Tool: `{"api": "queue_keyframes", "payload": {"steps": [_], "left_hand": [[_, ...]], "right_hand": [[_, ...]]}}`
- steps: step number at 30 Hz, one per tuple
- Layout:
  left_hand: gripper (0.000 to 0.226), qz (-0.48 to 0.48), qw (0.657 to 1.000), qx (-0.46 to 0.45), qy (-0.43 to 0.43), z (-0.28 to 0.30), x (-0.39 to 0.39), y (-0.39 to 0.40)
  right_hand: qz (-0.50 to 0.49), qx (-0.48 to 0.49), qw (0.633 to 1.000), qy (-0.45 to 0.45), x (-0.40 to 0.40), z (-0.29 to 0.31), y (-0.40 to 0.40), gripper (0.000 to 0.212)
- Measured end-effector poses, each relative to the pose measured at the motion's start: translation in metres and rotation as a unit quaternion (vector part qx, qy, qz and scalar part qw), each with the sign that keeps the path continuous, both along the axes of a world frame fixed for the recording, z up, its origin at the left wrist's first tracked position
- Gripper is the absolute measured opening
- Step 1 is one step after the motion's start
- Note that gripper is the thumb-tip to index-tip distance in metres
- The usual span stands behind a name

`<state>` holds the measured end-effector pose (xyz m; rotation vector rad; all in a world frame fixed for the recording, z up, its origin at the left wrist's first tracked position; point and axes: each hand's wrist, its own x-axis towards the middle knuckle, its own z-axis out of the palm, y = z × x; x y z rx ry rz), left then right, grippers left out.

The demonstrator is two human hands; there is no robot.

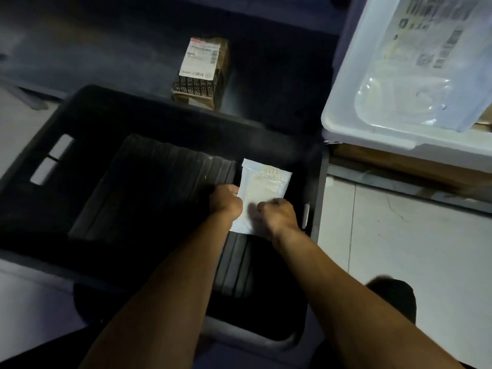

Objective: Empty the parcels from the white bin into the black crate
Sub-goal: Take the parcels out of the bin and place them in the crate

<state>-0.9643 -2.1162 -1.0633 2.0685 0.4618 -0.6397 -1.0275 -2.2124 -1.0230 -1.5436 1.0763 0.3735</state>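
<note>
- Head view: a dim room with a pale tiled floor on the right and a dark surface stretching across the far side.
- A large black plastic crate with slotted handle openings sits in the middle, its ribbed bottom showing.
- Inside it, toward the crate's right wall, lies a flat white paper parcel with faint printed numbers.
- The left hand grips the parcel's left edge, fingers curled round it.
- The right hand rests on the parcel's near right part, fingers bent down onto it; whether they pinch it, I cannot tell.
- Both bare forearms reach in over the crate's near rim.
- A translucent white plastic bin stands past the crate's far right corner, propped on something brown.
- In the bin lies a clear plastic-wrapped parcel with a printed label.
- Beyond the crate's far rim, on the dark surface, stands a brown cardboard box with a white shipping label, apart from the crate.
</note>
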Motion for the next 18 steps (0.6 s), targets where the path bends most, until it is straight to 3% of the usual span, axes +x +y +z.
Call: {"api": "queue_keyframes", "payload": {"steps": [4,9,12,15,18], "left_hand": [[0.026,-0.016,1.000,0.013,0.016,-0.019,0.011,-0.015],[0.034,-0.052,0.999,0.013,0.009,-0.022,0.017,-0.027],[0.036,-0.113,0.993,0.033,-0.017,-0.008,0.016,-0.027],[0.036,-0.185,0.978,0.066,-0.073,0.023,0.011,-0.020],[0.036,-0.305,0.929,0.170,-0.125,0.070,-0.002,0.000]], "right_hand": [[-0.053,0.029,0.998,-0.006,0.014,-0.008,-0.001,0.039],[-0.066,0.022,0.997,-0.013,0.011,-0.004,-0.003,0.055],[-0.013,-0.018,1.000,-0.022,0.006,0.008,-0.005,0.066],[0.061,-0.064,0.995,-0.049,-0.001,0.034,-0.008,0.062],[0.176,-0.159,0.968,-0.078,-0.013,0.065,-0.015,0.055]]}}
